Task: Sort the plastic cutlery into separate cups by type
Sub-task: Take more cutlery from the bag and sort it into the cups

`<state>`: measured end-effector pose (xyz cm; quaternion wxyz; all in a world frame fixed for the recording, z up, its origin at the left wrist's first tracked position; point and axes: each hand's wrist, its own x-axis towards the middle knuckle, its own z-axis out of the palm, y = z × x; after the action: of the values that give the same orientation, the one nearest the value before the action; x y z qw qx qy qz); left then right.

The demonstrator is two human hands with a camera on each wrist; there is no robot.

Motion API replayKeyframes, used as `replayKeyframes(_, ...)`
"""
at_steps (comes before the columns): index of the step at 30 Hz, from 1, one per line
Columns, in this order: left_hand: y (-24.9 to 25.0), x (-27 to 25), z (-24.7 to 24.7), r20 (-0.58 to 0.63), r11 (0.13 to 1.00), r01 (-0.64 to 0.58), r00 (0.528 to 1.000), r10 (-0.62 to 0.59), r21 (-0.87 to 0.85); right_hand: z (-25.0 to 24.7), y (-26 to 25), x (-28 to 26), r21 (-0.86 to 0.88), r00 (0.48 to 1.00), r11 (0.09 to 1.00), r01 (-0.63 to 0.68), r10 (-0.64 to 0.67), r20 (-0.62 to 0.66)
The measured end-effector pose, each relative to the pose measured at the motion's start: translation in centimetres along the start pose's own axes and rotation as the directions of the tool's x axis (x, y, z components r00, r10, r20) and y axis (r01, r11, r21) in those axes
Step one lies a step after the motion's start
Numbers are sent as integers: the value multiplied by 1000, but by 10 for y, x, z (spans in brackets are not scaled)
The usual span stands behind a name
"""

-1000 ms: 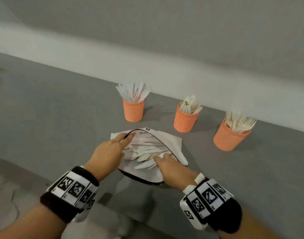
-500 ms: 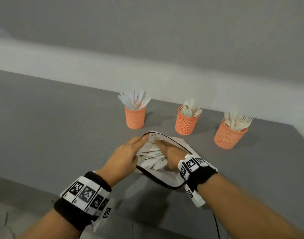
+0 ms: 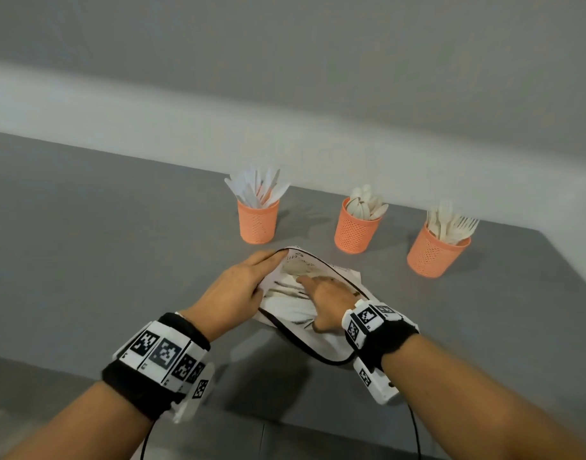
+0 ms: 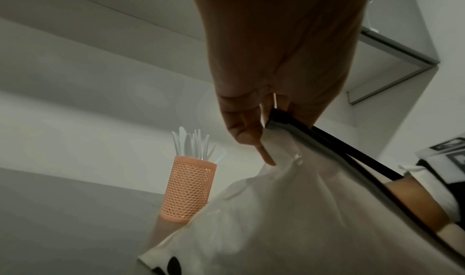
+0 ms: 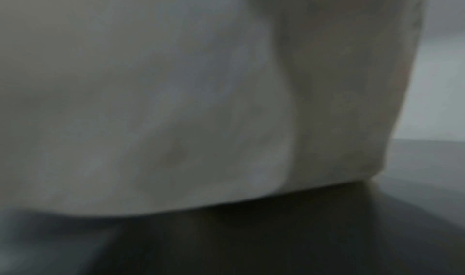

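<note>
1. The left hand (image 3: 241, 287) pinches the black rim of the white bag (image 3: 321, 340), holding it open.
2. The right hand (image 3: 328, 300) lies inside on the loose cutlery (image 3: 285, 293), fingers spread.
3. Three orange cups (image 3: 353, 230) stand on the worktop (image 3: 118, 244) beyond both hands.

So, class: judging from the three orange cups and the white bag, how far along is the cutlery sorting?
Done: knives stand in the left cup, spoons in the middle cup, forks in the right cup. In hand: the left hand holds the bag open by its black rim while the right hand reaches inside. Left: loose white cutlery still lies in the bag.
</note>
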<state>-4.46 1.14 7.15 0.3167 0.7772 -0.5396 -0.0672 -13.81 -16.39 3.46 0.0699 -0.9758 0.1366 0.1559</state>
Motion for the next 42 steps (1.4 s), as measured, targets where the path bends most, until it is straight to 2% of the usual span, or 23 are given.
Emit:
replayKeyframes(5, -7, 2, -2, 10, 998, -51, 999, 51, 36, 10, 1, -3, 102, 995, 994, 26, -16, -102)
replayKeyframes(9, -17, 2, -3, 26, 995, -65, 998, 64, 71, 16, 8, -8, 299, 993, 953, -48, 77, -85)
replayKeyframes(12, -19, 4, -3, 39, 994, -65, 997, 62, 89, 14, 10, -9, 354, 982, 927, -127, 168, -88)
replayKeyframes(16, -14, 10, -9, 11, 990, -71, 997, 70, 126, 14, 16, -14, 410, 978, 909, -74, 147, -149)
replayKeyframes(19, -16, 20, -16, -24, 982, -32, 999, 37, 187, 11, 22, -16, 474, 969, 880, 4, 113, -219)
replayKeyframes(21, -14, 27, -20, -40, 986, -22, 999, 29, 165, 3, 24, -22, 578, 979, 816, 32, 92, -183)
replayKeyframes(24, -8, 39, -23, -16, 998, 29, 999, -30, -55, -13, 26, -34, 722, 983, 692, 9, 124, -132)
replayKeyframes(26, -10, 48, -24, 11, 976, 92, 996, -91, -200, -22, 27, -41, 753, 983, 657, 33, 114, -143)
replayKeyframes(27, -12, 52, -23, 22, 969, 117, 993, -115, -218, -27, 26, -45, 758, 983, 651, 50, 104, -154)
replayKeyframes(30, -15, 63, -18, 11, 975, 148, 989, -148, -167, -30, 25, -54, 772, 967, 631, 73, 145, -210)
replayKeyframes(32, -10, 68, -14, 2, 989, 99, 995, -99, -112, -26, 24, -55, 748, 935, 658, 89, 204, -291)
replayKeyframes(34, -5, 71, -13, 83, 999, 30, 996, -27, -32, -22, 28, -53, 744, 907, 664, 69, 269, -325)
replayKeyframes(37, -6, 68, -14, 265, 994, 47, 962, -71, 97, -20, 35, -57, 830, 922, 557, 36, 301, -242)
replayKeyframes(40, -14, 67, -16, 212, 990, 115, 968, -130, 84, -19, 38, -63, 880, 936, 473, 31, 296, -191)
replayKeyframes(42, -13, 69, -17, 170, 990, 143, 975, -144, 16, -18, 37, -63, 925, 928, 377, 53, 324, -186)
